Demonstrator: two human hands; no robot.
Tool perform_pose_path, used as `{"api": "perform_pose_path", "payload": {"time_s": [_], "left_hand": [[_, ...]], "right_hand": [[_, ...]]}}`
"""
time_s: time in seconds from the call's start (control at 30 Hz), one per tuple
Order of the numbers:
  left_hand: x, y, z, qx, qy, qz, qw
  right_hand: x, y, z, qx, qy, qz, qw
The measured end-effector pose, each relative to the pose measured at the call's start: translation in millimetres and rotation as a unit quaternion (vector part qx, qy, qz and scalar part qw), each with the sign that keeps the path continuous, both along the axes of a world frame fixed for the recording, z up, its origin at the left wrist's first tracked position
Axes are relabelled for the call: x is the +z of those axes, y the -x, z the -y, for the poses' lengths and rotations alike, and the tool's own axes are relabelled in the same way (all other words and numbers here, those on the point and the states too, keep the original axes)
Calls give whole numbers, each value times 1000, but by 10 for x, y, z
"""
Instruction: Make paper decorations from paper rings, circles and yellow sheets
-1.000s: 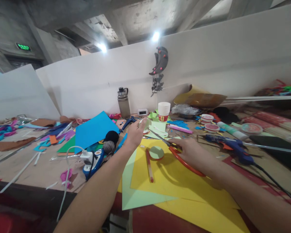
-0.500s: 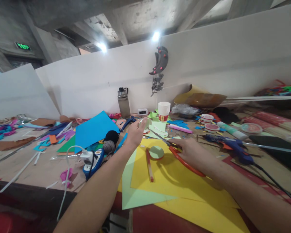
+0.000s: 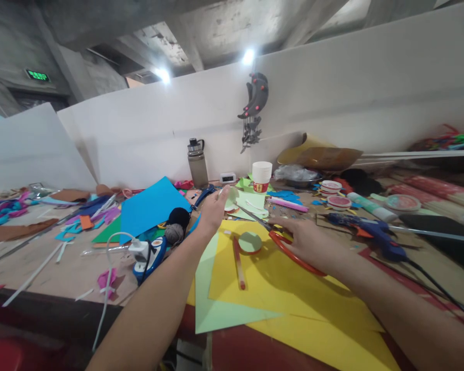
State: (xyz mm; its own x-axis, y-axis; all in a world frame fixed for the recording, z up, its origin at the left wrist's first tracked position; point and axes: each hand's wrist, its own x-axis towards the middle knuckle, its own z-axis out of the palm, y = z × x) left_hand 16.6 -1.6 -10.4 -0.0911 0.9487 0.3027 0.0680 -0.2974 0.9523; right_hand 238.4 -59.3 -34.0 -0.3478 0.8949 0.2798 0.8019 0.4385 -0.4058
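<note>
Between the thumb and fingers of my left hand (image 3: 213,210) is a small pale green paper disc (image 3: 232,198), held up above the table. My right hand (image 3: 301,238) grips orange-handled scissors (image 3: 290,251), their blades pointing left toward the disc. Whether the blade tips touch the paper I cannot tell. Below the hands, a round green-topped piece (image 3: 250,242) lies on yellow paper (image 3: 270,288), with a red pen (image 3: 238,265) just left of it. A light green sheet (image 3: 216,314) sticks out from under the yellow paper.
A blue glue gun (image 3: 379,237) with its cord lies on the right. Paper cups (image 3: 262,176), a bottle (image 3: 198,164) and a small clock (image 3: 228,178) stand at the back. To the left are blue card (image 3: 152,206), a power strip (image 3: 150,263) and scraps.
My left hand has shifted slightly left and turned with the paper disc, so more of its face shows. My right hand and the scissors are almost where they were.
</note>
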Motion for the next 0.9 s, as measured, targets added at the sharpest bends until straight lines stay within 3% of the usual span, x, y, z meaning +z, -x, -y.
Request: {"api": "perform_pose_path", "payload": {"time_s": [0.13, 0.27, 0.53, 0.9], "left_hand": [[32, 8, -40, -48, 73, 170, 982], [104, 44, -14, -99, 98, 249, 958], [75, 54, -27, -172, 106, 284, 937], [46, -15, 19, -140, 24, 273, 952]], "right_hand": [[-25, 13, -22, 19, -11, 3, 1000], [-9, 16, -66, -19, -51, -14, 998], [8, 15, -41, -17, -92, -11, 996], [60, 37, -14, -57, -82, 20, 995]]}}
